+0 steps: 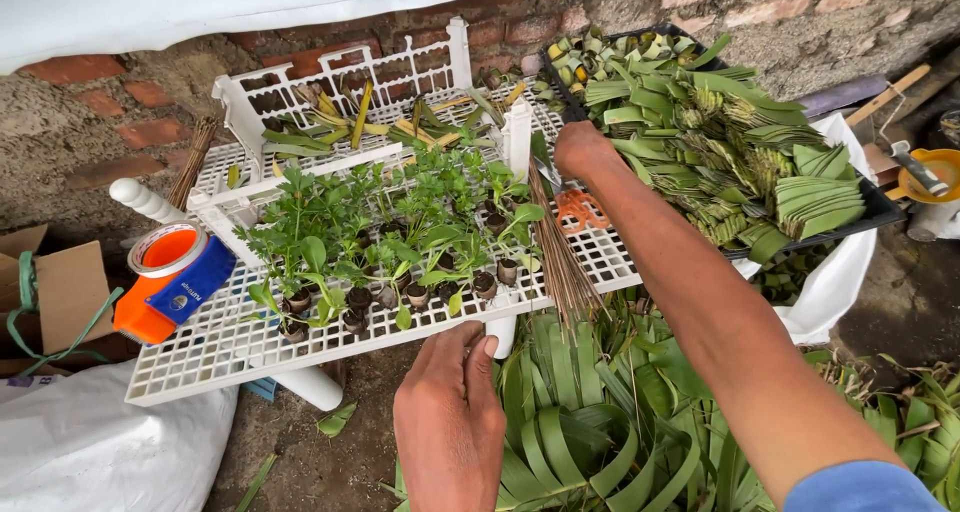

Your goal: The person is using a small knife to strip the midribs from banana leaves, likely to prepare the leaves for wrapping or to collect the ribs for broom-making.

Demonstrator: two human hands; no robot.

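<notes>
Under right hand [583, 150]: orange scissors [580, 210]

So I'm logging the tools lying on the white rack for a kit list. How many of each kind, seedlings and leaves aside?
Orange tape dispenser: 1
Orange-handled scissors, beside the right hand: 1
Bundle of thin brown sticks: 1
Total: 3
</notes>
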